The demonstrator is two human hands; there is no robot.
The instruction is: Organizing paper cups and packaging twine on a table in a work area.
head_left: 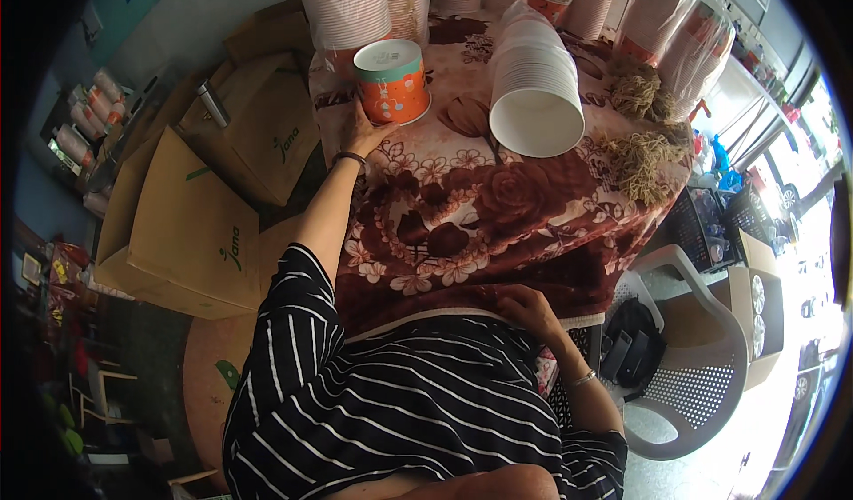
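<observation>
An orange paper tub [394,96] with a green band stands upside down on the table's far left, its pale base facing up. My left hand [373,134] reaches to it, fingers round its lower left side and thumb by the rim. To the right, a stack of nested white paper tubs [537,100] in clear plastic lies on its side, the open mouth toward me. My right hand [529,311] rests on the cloth at the table's near edge, fingers loosely bent, with nothing visible in it.
A brown floral blanket [524,198] covers the table. Wrapped tub stacks [345,7] line its far side, and bundles of dry fibre [641,167] lie at its right. Cardboard boxes [178,233] stand left. A grey plastic chair [724,358] holding a black bag [633,344] stands right.
</observation>
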